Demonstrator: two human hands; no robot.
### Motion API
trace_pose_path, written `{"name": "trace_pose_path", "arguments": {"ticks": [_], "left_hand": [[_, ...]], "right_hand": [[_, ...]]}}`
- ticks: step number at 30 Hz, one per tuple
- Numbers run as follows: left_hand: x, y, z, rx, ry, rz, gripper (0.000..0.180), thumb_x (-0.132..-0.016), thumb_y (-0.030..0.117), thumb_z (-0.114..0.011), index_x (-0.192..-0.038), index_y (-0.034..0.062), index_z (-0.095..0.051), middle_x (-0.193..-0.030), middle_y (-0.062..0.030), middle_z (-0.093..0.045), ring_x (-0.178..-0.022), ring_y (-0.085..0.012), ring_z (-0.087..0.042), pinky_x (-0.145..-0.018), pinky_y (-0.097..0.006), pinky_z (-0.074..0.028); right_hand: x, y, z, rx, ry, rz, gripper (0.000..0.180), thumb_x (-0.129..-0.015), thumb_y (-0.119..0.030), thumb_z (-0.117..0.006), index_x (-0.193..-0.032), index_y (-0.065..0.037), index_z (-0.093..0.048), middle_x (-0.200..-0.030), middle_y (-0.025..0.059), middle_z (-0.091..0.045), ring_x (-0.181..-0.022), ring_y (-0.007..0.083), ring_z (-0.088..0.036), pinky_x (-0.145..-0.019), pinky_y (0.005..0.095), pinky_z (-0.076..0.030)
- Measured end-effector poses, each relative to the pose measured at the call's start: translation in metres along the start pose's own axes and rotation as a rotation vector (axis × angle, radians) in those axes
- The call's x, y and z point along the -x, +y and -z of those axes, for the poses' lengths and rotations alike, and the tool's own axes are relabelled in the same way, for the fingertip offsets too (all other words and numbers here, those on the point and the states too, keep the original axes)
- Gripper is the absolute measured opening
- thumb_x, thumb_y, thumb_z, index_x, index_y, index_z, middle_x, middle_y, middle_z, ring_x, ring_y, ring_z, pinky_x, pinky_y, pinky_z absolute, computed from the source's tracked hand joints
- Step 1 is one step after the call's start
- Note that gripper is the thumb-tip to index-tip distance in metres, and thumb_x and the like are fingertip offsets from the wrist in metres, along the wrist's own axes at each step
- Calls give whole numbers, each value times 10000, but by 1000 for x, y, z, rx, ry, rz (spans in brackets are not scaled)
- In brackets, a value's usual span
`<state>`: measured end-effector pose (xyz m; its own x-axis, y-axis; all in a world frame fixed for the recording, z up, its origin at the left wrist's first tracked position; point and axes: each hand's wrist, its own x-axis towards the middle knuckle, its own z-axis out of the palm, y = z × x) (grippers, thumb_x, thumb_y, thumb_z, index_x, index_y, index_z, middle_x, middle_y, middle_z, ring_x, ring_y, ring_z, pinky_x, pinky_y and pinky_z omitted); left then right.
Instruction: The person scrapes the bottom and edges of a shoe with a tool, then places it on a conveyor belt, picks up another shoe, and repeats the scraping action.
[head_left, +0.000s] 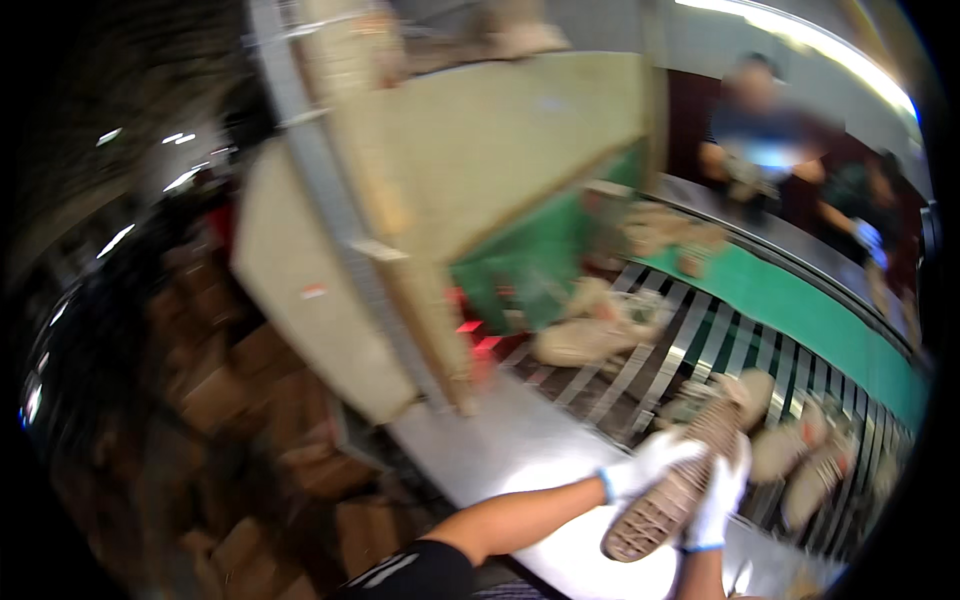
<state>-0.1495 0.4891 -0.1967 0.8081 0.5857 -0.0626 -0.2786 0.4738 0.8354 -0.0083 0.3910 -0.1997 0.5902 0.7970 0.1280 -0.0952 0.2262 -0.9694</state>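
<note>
A tan shoe (650, 518) is held between my two hands, its brown patterned sole turned toward me. My left hand (655, 465), in a white glove with a blue cuff, is closed on the shoe's left side. On the opposite side my right hand (722, 495), gloved the same way, also grips it. The shoe is above the near edge of a slatted rack. Just beyond it, partly hidden, lies another beige shoe (757, 392). Blur hides the fingertips.
A metal ledge (455, 440) borders the slatted rack (640, 385). Beige shoes (585, 340) lie farther back, and more shoes (815, 470) at right. A post (345, 220) and cream panel (540, 140) stand left of the rack. Across it, two people (755, 135) work. Brown boxes (260, 440) fill the lower left.
</note>
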Motion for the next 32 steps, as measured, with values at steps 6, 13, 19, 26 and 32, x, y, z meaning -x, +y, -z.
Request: {"name": "trace_pose_path", "arguments": {"ticks": [6,13,19,26,32], "left_hand": [[-16,-13,12,95,-96,-152,663,-1064,309,-651,-1601,1,-414,-1429,-98,-612,-1282,-162,-594,-1112,-325,-492],[-12,-16,12,116,-109,-141,648,-1063,297,-663,-1587,-6,-434,-1462,-104,-603,-1301,-169,-587,-1134,-326,-476],[-16,-9,11,130,-133,-117,663,-1056,310,-676,-1591,1,-436,-1434,-83,-607,-1273,-155,-590,-1107,-322,-487],[-20,-13,16,156,-169,-130,659,-1055,307,-678,-1590,4,-441,-1443,-84,-609,-1274,-157,-597,-1112,-326,-488],[-24,-21,18,142,-175,-108,628,-1068,299,-659,-1581,2,-453,-1431,-76,-615,-1260,-152,-600,-1101,-319,-492]], "right_hand": [[-34,59,26,-126,-148,78,622,-1081,-147,-502,-1646,30,-312,-1625,207,-447,-1439,311,-509,-1231,419,-395],[-28,50,23,-42,-79,55,633,-1056,-140,-482,-1648,12,-322,-1643,204,-434,-1463,318,-493,-1247,430,-377],[-28,40,17,25,-63,9,617,-1062,-148,-477,-1646,-8,-339,-1619,193,-460,-1448,312,-512,-1228,423,-407],[-40,62,27,-13,-90,86,613,-1069,-162,-499,-1641,-3,-348,-1635,195,-445,-1453,304,-505,-1232,419,-399],[-34,65,30,-87,-111,94,602,-1083,-177,-504,-1638,3,-355,-1643,185,-442,-1464,303,-491,-1248,423,-373]]}}
